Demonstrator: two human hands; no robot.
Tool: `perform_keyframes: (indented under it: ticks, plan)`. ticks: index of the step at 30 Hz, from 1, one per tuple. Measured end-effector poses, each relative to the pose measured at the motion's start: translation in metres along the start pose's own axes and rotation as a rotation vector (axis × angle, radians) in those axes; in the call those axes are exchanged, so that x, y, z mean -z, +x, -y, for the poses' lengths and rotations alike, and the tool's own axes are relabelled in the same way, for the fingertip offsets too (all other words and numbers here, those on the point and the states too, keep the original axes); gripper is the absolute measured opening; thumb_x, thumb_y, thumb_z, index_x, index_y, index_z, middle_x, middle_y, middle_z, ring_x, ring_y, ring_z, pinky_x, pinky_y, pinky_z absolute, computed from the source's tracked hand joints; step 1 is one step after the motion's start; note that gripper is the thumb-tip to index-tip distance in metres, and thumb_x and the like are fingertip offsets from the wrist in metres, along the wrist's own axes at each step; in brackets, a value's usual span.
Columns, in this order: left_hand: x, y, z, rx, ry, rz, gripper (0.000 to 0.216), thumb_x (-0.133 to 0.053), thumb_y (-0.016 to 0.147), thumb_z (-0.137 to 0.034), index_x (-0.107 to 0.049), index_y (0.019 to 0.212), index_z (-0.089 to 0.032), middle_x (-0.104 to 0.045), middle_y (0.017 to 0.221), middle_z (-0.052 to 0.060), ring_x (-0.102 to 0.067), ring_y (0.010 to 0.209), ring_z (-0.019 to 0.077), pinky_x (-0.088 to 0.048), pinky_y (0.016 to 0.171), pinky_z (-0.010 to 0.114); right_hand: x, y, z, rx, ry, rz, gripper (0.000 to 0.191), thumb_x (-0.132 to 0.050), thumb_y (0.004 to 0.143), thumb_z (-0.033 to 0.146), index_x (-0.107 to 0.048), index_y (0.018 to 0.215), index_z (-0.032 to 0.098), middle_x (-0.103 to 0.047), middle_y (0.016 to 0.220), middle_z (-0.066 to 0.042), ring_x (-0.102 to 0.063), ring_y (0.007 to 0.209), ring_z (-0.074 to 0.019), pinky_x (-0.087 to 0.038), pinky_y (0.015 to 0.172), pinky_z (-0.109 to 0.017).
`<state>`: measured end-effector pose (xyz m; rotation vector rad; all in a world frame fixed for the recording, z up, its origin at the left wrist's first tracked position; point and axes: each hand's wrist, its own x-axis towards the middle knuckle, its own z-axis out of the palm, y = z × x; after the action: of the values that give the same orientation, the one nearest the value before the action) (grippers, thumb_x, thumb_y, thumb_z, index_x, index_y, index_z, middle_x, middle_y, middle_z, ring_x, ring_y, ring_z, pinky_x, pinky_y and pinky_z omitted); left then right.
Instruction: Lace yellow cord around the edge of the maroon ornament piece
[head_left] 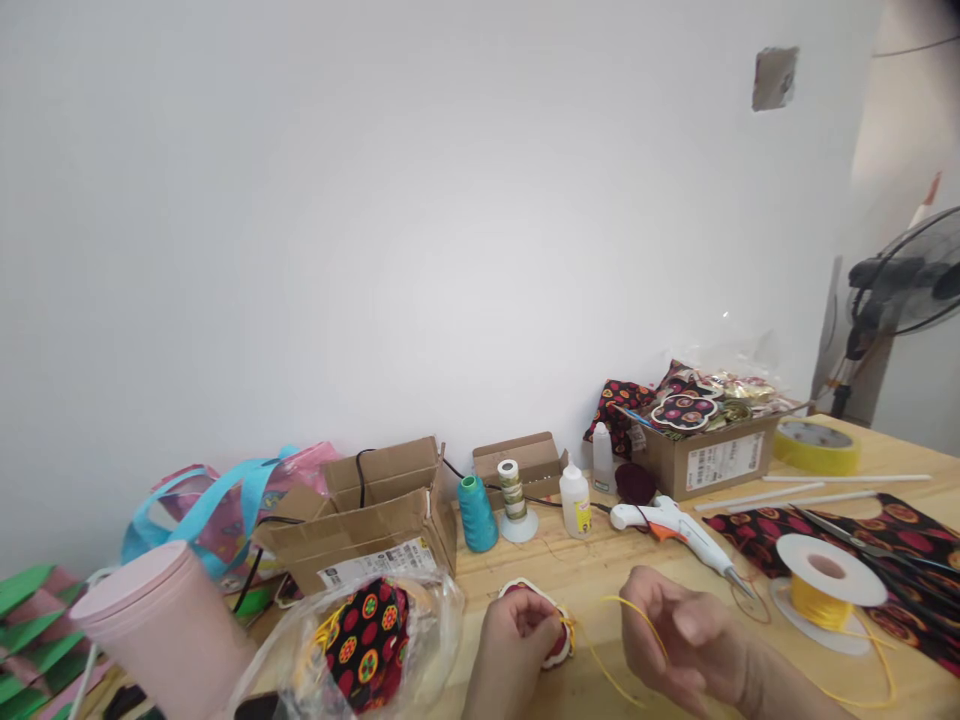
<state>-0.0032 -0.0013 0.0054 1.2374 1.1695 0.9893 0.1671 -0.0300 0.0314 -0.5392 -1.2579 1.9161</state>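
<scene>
My left hand (517, 635) pinches a small dark red fabric piece with a cream edge (556, 655) just above the table. Yellow cord is looped at the piece's right edge, and a loose yellow strand (600, 668) trails from it towards the right. My right hand (679, 640) is curled a short way to the right, with yellow cord (637, 612) running across its fingers and one end sticking out to the left. Most of the fabric piece is covered by my left fingers. Farther right stands a white spool of yellow cord (821, 605), its cord hanging loose below.
Behind my hands are a glue gun (679, 530), a glue bottle (575, 500), a teal thread cone (478, 515) and an open cardboard box (367, 540). Scissors (862, 540) lie on patterned cloth at right. A plastic bag (435, 640) and pink canister (165, 630) stand left.
</scene>
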Motion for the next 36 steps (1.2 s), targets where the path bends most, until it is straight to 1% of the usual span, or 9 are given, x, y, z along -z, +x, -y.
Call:
perform_keyframes:
  ticks: [2, 5, 7, 9, 12, 14, 17, 25, 36]
  plan:
    - [0.000, 0.000, 0.000, 0.001, 0.019, -0.006, 0.004, -0.058, 0.052, -0.014, -0.055, 0.053, -0.011, -0.053, 0.045, -0.002, -0.044, 0.043, 0.0092, -0.030, 0.044, 0.020, 0.000, 0.002, 0.001, 0.038, -0.014, -0.048, 0.048, -0.044, 0.053, 0.063, -0.051, 0.050, 0.016, -0.037, 0.028, 0.006, -0.026, 0.021, -0.0035, -0.015, 0.030, -0.018]
    - [0.001, 0.000, 0.000, -0.014, 0.062, 0.007, 0.004, -0.056, 0.053, -0.014, -0.056, 0.055, -0.011, -0.053, 0.046, -0.002, -0.044, 0.044, 0.0092, -0.030, 0.044, 0.020, -0.002, 0.012, 0.000, 0.160, -0.115, -0.234, 0.045, -0.038, 0.066, 0.059, -0.051, 0.059, 0.017, -0.029, 0.027, 0.010, -0.019, 0.025, -0.0039, -0.015, 0.032, -0.017]
    - [0.002, 0.000, 0.001, -0.025, 0.076, 0.019, 0.005, -0.056, 0.055, -0.015, -0.056, 0.056, -0.011, -0.054, 0.048, -0.001, -0.045, 0.045, 0.0097, -0.032, 0.045, 0.020, -0.002, 0.021, -0.004, 0.170, -0.326, -0.403, 0.040, -0.038, 0.072, 0.051, -0.052, 0.060, 0.016, -0.029, 0.030, 0.010, -0.018, 0.030, -0.0044, -0.016, 0.034, -0.018]
    - [0.003, 0.001, 0.001, -0.039, 0.075, 0.022, 0.005, -0.057, 0.055, -0.016, -0.056, 0.057, -0.011, -0.054, 0.050, -0.001, -0.046, 0.047, 0.0101, -0.034, 0.047, 0.021, -0.001, 0.027, -0.011, 0.138, -0.614, -0.513, 0.038, -0.044, 0.070, 0.049, -0.052, 0.056, 0.016, -0.034, 0.035, 0.007, -0.026, 0.033, -0.0054, -0.018, 0.036, -0.018]
    - [0.003, 0.001, 0.002, -0.050, 0.064, 0.048, 0.007, -0.057, 0.055, -0.017, -0.055, 0.056, -0.010, -0.053, 0.048, -0.002, -0.046, 0.045, 0.0100, -0.034, 0.046, 0.021, 0.001, 0.029, -0.020, 0.132, -1.024, -0.598, 0.026, -0.054, 0.064, 0.043, -0.058, 0.061, 0.017, -0.047, 0.048, 0.004, -0.038, 0.045, -0.0088, -0.024, 0.041, -0.018]
    - [0.002, 0.001, 0.001, -0.045, 0.042, 0.064, 0.007, -0.057, 0.056, -0.017, -0.054, 0.057, -0.011, -0.052, 0.047, -0.002, -0.046, 0.044, 0.0097, -0.033, 0.045, 0.021, 0.001, 0.027, -0.024, 0.097, -1.181, -0.593, 0.018, -0.059, 0.061, 0.037, -0.060, 0.065, 0.020, -0.052, 0.053, 0.003, -0.043, 0.049, -0.0101, -0.027, 0.043, -0.018]
    - [0.002, 0.001, 0.001, -0.055, 0.039, 0.059, 0.005, -0.056, 0.056, -0.016, -0.053, 0.057, -0.011, -0.053, 0.048, -0.002, -0.046, 0.046, 0.0101, -0.034, 0.046, 0.021, 0.000, 0.026, -0.027, 0.052, -1.239, -0.551, 0.010, -0.057, 0.063, 0.029, -0.061, 0.065, 0.020, -0.056, 0.053, 0.002, -0.045, 0.048, -0.0101, -0.028, 0.043, -0.018]
    - [0.004, 0.002, 0.005, -0.051, 0.129, 0.046, 0.003, -0.052, 0.057, -0.015, -0.051, 0.058, -0.012, -0.046, 0.041, -0.005, -0.038, 0.039, 0.0070, -0.026, 0.040, 0.018, 0.000, 0.027, -0.027, 0.055, -1.175, -0.469, 0.017, -0.048, 0.068, 0.023, -0.064, 0.066, 0.018, -0.060, 0.054, 0.001, -0.044, 0.047, -0.0090, -0.027, 0.042, -0.017]
    - [0.000, 0.001, -0.003, 0.039, 0.089, 0.008, 0.014, -0.062, 0.049, -0.023, -0.058, 0.054, -0.009, -0.045, 0.037, -0.006, -0.036, 0.036, 0.0061, -0.025, 0.039, 0.018, 0.005, 0.027, -0.028, 0.050, -1.233, -0.499, 0.020, -0.045, 0.068, 0.021, -0.064, 0.066, 0.020, -0.060, 0.055, 0.001, -0.044, 0.047, -0.0094, -0.026, 0.043, -0.017]
